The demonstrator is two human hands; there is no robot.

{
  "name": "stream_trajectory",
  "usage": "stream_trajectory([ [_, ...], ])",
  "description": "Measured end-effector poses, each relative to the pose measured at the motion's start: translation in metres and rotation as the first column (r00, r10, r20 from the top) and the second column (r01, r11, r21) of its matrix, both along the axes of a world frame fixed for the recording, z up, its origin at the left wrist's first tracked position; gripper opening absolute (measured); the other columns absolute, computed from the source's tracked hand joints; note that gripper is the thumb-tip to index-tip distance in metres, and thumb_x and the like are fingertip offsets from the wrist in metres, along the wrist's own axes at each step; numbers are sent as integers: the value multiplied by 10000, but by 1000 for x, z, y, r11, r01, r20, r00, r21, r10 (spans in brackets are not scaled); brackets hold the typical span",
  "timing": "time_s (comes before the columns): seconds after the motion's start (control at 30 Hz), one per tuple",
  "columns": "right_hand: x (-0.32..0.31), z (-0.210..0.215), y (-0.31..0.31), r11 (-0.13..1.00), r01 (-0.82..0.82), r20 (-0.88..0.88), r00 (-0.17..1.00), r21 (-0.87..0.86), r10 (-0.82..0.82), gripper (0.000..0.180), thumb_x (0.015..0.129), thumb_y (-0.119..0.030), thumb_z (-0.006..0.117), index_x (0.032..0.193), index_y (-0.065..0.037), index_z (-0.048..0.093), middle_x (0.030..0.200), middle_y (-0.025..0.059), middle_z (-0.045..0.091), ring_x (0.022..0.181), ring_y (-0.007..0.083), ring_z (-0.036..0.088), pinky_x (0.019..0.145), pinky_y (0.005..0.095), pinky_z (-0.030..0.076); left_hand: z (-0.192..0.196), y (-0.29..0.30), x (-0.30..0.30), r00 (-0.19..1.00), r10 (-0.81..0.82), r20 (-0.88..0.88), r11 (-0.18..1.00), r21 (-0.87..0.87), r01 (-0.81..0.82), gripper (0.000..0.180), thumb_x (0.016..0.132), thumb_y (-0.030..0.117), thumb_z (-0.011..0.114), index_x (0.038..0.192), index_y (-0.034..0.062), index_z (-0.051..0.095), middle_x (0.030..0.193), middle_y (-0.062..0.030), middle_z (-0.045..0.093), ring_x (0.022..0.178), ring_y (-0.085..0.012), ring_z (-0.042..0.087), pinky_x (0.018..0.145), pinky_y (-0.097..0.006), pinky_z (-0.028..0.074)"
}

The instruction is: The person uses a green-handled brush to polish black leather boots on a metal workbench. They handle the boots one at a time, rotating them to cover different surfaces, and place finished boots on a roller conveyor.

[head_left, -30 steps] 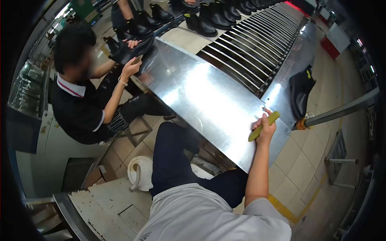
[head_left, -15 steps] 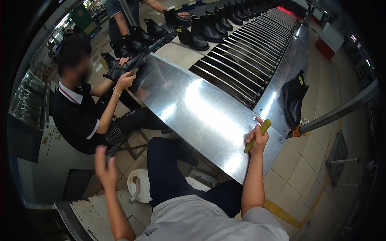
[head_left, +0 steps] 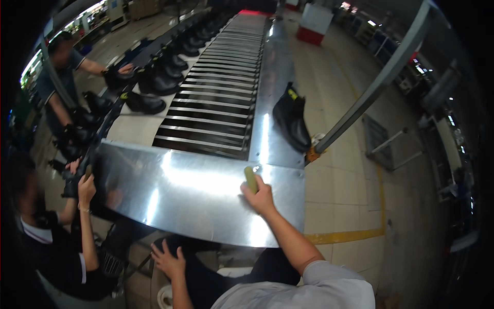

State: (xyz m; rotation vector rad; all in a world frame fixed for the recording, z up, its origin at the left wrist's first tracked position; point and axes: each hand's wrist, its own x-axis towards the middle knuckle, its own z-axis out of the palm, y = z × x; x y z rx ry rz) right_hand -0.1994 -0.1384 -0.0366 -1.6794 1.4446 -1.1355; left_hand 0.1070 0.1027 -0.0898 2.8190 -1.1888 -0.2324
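Right hand [head_left: 261, 198] fisted around a flat olive-green stick tool [head_left: 251, 179], resting on the shiny steel table [head_left: 190, 195] | left hand [head_left: 169, 260] spread on my knee | black ankle boot [head_left: 291, 119] beyond the tool, apart | step: waiting between boots, likely | next calls for reaching the boot.

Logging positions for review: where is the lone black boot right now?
In the head view, the black boot stands right of centre on the steel strip beside the slatted conveyor, near the diagonal metal post.

Upright yellow-green tool [head_left: 251, 179] on steel table [head_left: 195, 201]
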Motion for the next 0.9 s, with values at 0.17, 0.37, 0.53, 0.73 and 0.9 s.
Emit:
stream_trajectory([
  [0.17, 8, 11, -2, 998, 40, -48, 998, 38, -39, 511, 899, -340, 758, 1274, -17, 630, 916, 195, 726, 852, 262, 722, 773, 378, 543, -20, -6, 16, 992, -53, -112, 994, -101, 42, 626, 890, 411, 713, 1456, 196, 554, 1644, -181, 303, 1477, -489, 291, 1077, -670, 377],
  [0.37, 16, 9, 7, 998, 20, 51, 998, 60, -23, 410, 901, -271, 768, 1177, -1, 630, 792, 10, 584, 678, 110, 523, 605, 299, 455, -19, -22, 24, 978, -146, -147, 968, -224, 111, 530, 869, 424, 729, 1330, 171, 667, 1551, -171, 441, 1452, -461, 346, 1092, -640, 355],
  [0.53, 17, 17, 10, 981, 9, 185, 982, 191, -45, 379, 923, -135, 726, 1256, 4, 612, 857, 21, 595, 636, 78, 522, 569, 246, 424, -22, -29, 24, 971, -130, -201, 973, -215, 86, 476, 921, 427, 679, 1326, 178, 682, 1541, -166, 456, 1467, -443, 330, 1133, -627, 312],
  [0.73, 18, 2, -1, 995, -16, 207, 978, 101, -6, 400, 941, -125, 704, 1302, -11, 577, 777, -8, 557, 527, 62, 469, 482, 228, 381, -31, -20, 48, 953, -163, -254, 775, -631, -36, 296, 906, 274, 734, 1136, 90, 761, 1351, -181, 640, 1341, -402, 526, 1096, -534, 416],
  [0.9, 17, 12, 7, 995, -10, 188, 982, 101, -9, 384, 940, -107, 691, 1295, -7, 584, 801, -3, 558, 523, 58, 458, 476, 224, 357, 31, -26, 125, 952, 32, 303, 676, -709, 203, 349, 905, 164, 684, 1246, 88, 689, 1443, -166, 574, 1420, -425, 439, 1187, -613, 269],
])
